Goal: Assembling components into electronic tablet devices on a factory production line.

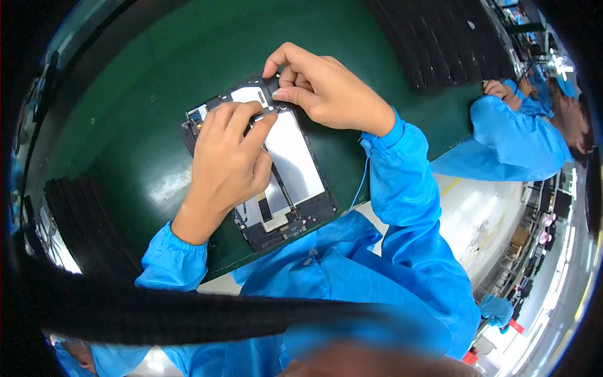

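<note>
An opened tablet (301, 151) lies tilted on the green tabletop, its inner side up, with bright silver plates, black ribbon cables and a dark frame. My left hand (229, 147) is over its left and upper part. Its fingers are bent and closed, with the tips down near the upper silver plate; whatever may be between them is hidden. At the tablet's upper right corner is my right hand (326, 91). Its thumb and index finger close on the corner's dark edge, and the other fingers are curled.
The green table (188, 50) reaches around the tablet. A stack of black slabs (446, 44) stands at the far right, and another black stack (88, 226) at the left. A thin blue cord (363, 182) hangs from my right cuff. To the right sits a co-worker in a blue sleeve (515, 135).
</note>
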`<action>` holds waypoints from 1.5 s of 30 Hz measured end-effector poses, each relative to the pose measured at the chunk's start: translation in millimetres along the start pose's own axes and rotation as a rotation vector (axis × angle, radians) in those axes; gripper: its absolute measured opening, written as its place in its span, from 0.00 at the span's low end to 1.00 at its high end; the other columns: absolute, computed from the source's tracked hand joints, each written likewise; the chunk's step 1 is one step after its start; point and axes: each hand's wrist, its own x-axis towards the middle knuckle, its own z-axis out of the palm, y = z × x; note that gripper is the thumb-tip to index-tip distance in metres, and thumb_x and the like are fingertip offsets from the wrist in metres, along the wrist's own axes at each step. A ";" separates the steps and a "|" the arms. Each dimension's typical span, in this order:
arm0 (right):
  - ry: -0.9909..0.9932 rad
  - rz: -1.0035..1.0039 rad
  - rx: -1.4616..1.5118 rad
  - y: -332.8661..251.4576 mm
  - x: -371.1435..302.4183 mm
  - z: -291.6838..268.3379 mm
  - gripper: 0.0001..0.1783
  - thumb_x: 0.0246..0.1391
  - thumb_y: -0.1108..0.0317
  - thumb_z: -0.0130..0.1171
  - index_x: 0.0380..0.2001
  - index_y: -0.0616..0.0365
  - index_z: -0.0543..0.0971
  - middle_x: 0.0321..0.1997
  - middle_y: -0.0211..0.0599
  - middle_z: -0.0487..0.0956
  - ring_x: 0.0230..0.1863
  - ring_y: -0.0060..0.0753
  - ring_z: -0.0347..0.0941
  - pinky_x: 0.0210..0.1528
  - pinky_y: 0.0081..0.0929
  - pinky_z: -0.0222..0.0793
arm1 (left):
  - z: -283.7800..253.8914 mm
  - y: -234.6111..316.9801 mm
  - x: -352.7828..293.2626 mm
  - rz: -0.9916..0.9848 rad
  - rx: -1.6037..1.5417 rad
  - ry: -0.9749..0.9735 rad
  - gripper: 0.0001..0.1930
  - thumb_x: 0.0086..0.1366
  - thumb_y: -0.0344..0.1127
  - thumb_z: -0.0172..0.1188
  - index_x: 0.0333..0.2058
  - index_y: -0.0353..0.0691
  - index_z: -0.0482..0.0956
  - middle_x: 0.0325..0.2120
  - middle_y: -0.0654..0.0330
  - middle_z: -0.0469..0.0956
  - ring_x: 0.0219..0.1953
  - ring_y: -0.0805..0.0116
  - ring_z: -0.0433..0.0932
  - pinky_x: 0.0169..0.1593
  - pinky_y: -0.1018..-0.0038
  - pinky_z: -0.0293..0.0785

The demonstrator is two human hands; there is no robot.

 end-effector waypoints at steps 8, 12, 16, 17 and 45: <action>0.054 -0.108 0.030 23.6 10.6 26.7 0.11 0.70 0.77 0.70 0.51 0.62 0.79 0.36 0.36 0.86 0.32 0.23 0.79 0.36 0.27 0.72 | 3.6 -1.2 -9.5 0.028 -0.004 -0.001 0.25 0.54 0.24 0.63 0.52 0.36 0.89 0.51 0.50 0.84 0.53 0.44 0.82 0.58 0.50 0.78; 0.070 -0.113 0.054 20.8 12.4 25.0 0.11 0.66 0.77 0.74 0.45 0.62 0.81 0.35 0.34 0.86 0.30 0.19 0.76 0.33 0.25 0.69 | 3.4 -0.2 -7.9 0.030 -0.011 0.003 0.25 0.54 0.24 0.64 0.52 0.36 0.90 0.52 0.49 0.84 0.53 0.44 0.82 0.57 0.50 0.79; 0.085 -0.111 0.068 24.0 14.9 23.7 0.09 0.64 0.77 0.74 0.41 0.62 0.81 0.34 0.34 0.86 0.30 0.18 0.76 0.32 0.25 0.70 | 1.8 0.1 -3.5 0.041 -0.001 -0.010 0.24 0.55 0.24 0.64 0.53 0.36 0.90 0.52 0.49 0.84 0.52 0.44 0.83 0.57 0.50 0.79; 0.088 -0.115 0.076 24.8 16.7 24.7 0.09 0.64 0.77 0.74 0.41 0.62 0.81 0.34 0.34 0.86 0.30 0.18 0.76 0.32 0.25 0.70 | 1.5 0.2 -3.4 0.035 0.006 -0.015 0.24 0.55 0.24 0.64 0.53 0.36 0.90 0.52 0.49 0.84 0.52 0.44 0.83 0.57 0.50 0.79; -0.054 -0.126 0.257 40.6 32.7 20.9 0.18 0.60 0.86 0.62 0.24 0.58 0.66 0.25 0.39 0.78 0.47 0.42 0.96 0.30 0.28 0.75 | 3.2 0.7 3.1 0.105 0.127 -0.095 0.26 0.52 0.20 0.66 0.53 0.32 0.90 0.56 0.58 0.88 0.48 0.55 0.82 0.53 0.61 0.79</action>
